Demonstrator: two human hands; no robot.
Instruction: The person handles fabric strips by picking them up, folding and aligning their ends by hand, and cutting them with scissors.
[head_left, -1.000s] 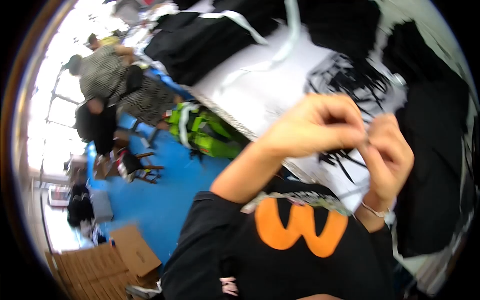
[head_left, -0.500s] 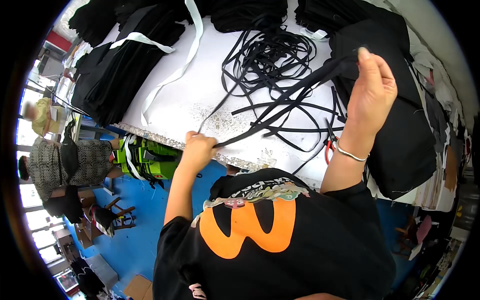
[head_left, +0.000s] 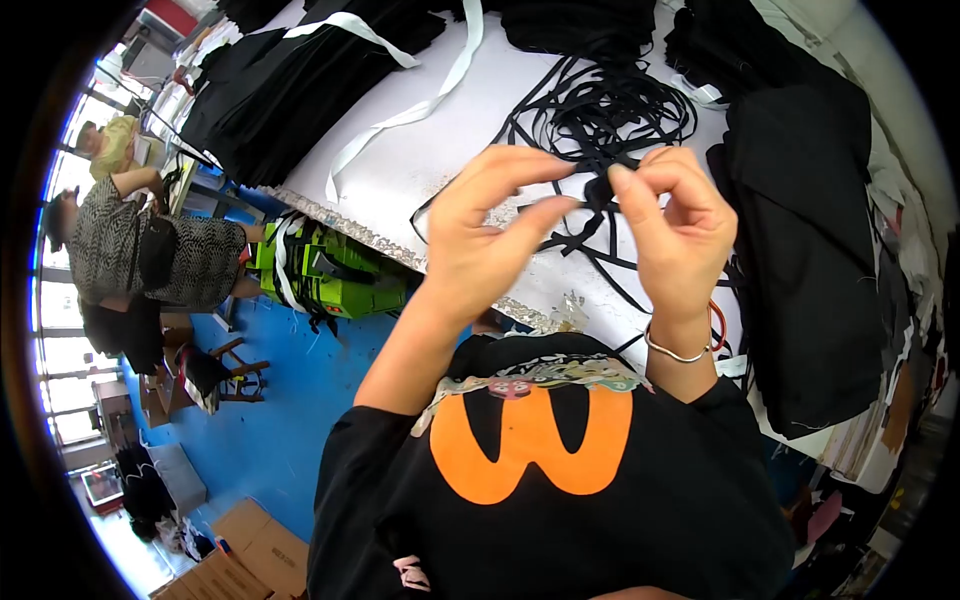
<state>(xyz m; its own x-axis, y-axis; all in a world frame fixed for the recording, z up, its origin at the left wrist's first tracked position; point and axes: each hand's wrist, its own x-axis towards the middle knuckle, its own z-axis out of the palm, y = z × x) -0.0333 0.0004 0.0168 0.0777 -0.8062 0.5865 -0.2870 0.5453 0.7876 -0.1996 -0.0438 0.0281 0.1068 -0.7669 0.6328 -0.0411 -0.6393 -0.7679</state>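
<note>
Our main worry is the gathered black strip [head_left: 598,192], held in the air right of centre in the upper half of the frame: the right hand [head_left: 685,225] alone seems to secure it. With so small a grip on narrow material, a slight slip of the thumb could let the gathered part fall open. Its ends lie close to the tangled pile of black strips [head_left: 625,110] at the upper middle, so a pull could catch a loop and drag more of the pile along, or draw a knot tight. We also see a red handle [head_left: 721,325] beside the right wrist, right of centre; a low sweep of that forearm might knock it or snag a strip on it.

As for pose, both forearms reach up from the bottom of the frame over the near edge of the surface [head_left: 400,160] and angle inward, hands raised and facing each other. The right hand pinches the strip between thumb and forefinger, its other fingers curled in, with a bracelet [head_left: 678,356] at the wrist. The left hand [head_left: 465,240] is near centre, thumb and forefinger parted in a C shape towards the strip; any contact at their tips is probably absent, though the overlap there is hard for us to read.
</note>
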